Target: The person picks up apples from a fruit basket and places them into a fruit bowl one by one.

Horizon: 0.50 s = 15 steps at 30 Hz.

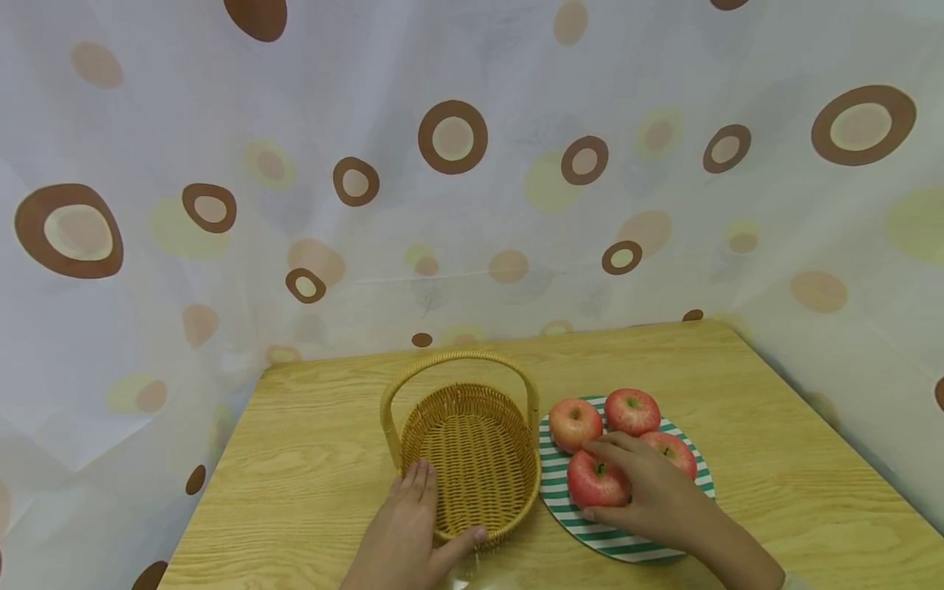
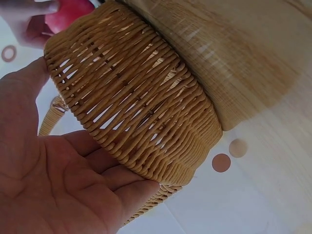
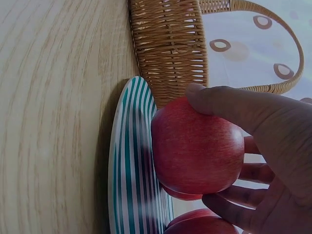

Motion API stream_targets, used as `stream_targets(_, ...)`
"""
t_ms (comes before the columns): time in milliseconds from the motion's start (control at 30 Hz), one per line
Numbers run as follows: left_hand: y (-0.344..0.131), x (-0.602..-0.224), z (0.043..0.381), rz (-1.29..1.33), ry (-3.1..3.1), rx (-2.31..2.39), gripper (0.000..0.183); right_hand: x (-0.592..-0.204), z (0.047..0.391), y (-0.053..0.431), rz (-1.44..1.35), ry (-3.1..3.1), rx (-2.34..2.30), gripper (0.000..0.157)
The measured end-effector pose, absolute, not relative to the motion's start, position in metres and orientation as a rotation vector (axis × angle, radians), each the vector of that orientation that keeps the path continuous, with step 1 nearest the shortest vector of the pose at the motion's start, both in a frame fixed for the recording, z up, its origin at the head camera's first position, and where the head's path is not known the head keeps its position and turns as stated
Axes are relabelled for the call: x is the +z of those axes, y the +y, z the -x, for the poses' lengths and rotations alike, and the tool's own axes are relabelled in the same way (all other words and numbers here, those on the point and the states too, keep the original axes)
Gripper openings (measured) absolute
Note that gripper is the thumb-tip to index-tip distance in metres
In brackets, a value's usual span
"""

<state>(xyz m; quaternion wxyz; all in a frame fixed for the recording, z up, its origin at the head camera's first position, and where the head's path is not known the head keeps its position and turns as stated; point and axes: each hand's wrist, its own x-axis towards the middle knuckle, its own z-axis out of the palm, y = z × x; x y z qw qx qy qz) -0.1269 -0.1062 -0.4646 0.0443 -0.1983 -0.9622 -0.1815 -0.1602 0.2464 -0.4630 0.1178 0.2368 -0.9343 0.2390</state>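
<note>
On the wooden table stands a wicker basket (image 1: 479, 467) with a tall arched handle; nothing lies inside it. My left hand (image 1: 406, 524) rests on its near left rim, fingers fairly straight and thumb spread along the front; the left wrist view shows the fingertips reaching over the woven rim (image 2: 117, 158). To the right, my right hand (image 1: 656, 492) grips a red apple (image 1: 596, 482), thumb on one side and fingers on the other. That apple (image 3: 195, 146) is at the green-striped plate (image 1: 590, 528); whether it touches the plate, I cannot tell.
Several more apples sit on the plate: one at the back left (image 1: 575, 424), one at the back (image 1: 633, 411), one at the right (image 1: 673, 453) partly behind my right hand. A spotted white curtain (image 1: 487, 221) surrounds the table's back and sides.
</note>
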Motion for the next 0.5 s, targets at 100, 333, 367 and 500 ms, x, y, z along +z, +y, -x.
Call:
stream_targets(100, -0.1063, -0.4637, 0.1269, 0.602, -2.943, -0.567, 0.104, -0.4651, 0.1616, 0.2462, -0.713, -2.718, 0.679, 0.073)
stream_targets(333, -0.1069, -0.4619, 0.1257, 0.616, -2.946, -0.561, 0.104, -0.4696, 0.1626, 0.2452, -0.743, -2.698, 0.628, 0.073)
stream_targets(367, -0.1069, -0.4621, 0.1258, 0.617, -2.946, -0.560, 0.104, -0.4700, 0.1627, 0.2450, -0.747, -2.696, 0.625, 0.072)
stream_targets(500, -0.1068, -0.4631, 0.1263, 0.621, -2.937, -0.552, 0.103, -0.4705, 0.1628, 0.2444, -0.751, -2.699, 0.622, 0.071)
